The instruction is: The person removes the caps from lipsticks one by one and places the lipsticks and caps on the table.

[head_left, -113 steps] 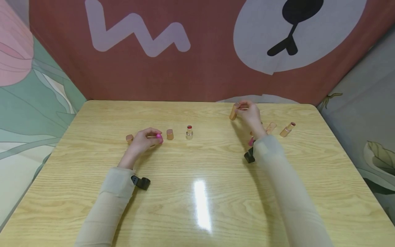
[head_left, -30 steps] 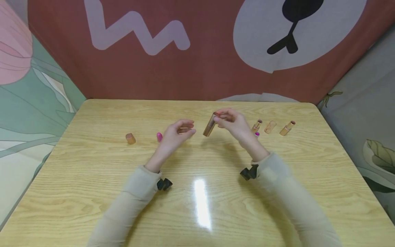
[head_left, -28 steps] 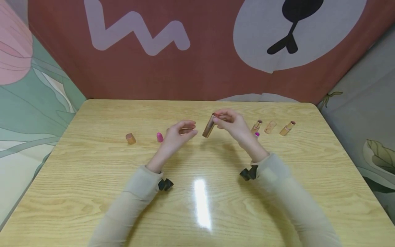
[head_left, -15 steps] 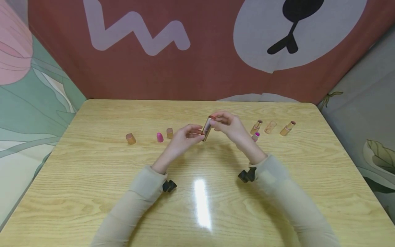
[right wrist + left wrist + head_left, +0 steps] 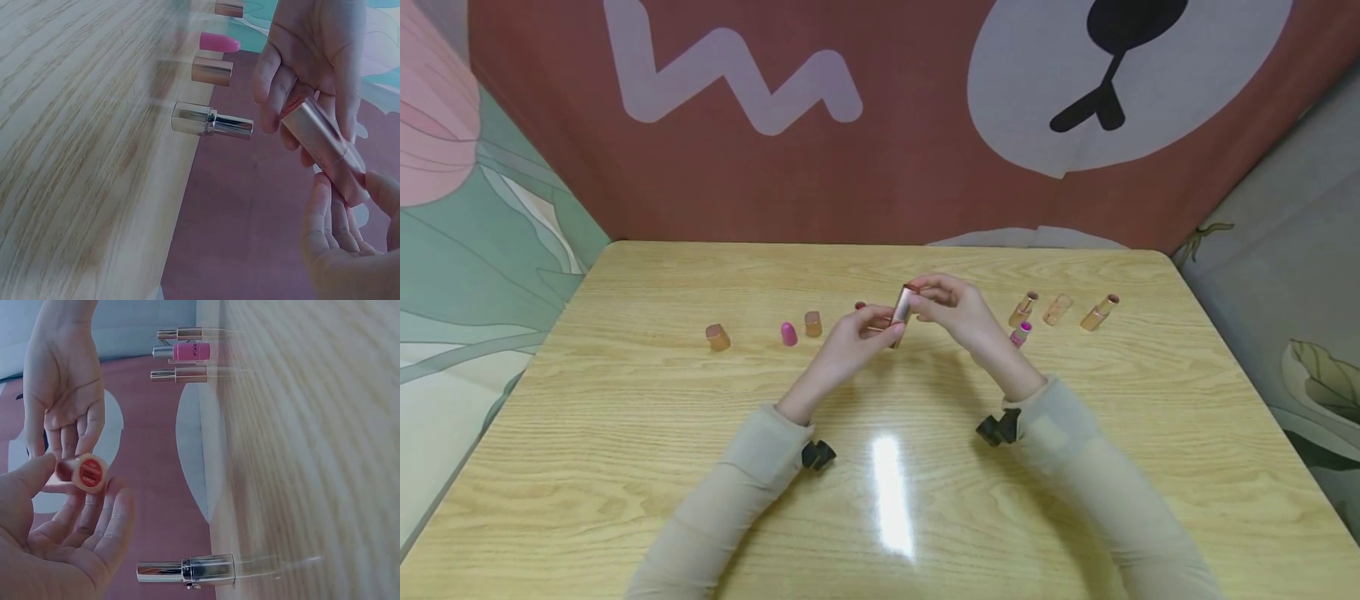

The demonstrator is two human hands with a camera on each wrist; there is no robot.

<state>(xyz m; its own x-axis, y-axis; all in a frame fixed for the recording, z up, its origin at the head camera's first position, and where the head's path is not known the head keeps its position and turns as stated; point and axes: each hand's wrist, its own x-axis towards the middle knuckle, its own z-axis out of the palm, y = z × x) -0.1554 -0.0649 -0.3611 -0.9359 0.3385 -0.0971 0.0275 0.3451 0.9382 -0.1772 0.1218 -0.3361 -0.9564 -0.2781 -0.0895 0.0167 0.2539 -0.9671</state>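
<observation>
Both hands hold one capped rose-gold lipstick in the air above the middle of the table, tilted. My left hand pinches its lower end between thumb and fingers. At the upper end, the fingertips of my right hand grip it. In the right wrist view a seam runs across the lipstick tube. The left wrist view looks at the red label on the lipstick's base. Behind my left hand an uncapped silver lipstick stands on the table, mostly hidden in the head view.
To the left stand a gold cap, a pink cap and another gold cap. On the right are two uncapped gold lipsticks, a pink lipstick and a clear cap. A fabric backdrop rises behind the table.
My left hand has let go of the pink cap, come right and taken the lipstick's lower end. My right hand has brought the lipstick from the back of the table to the middle.
</observation>
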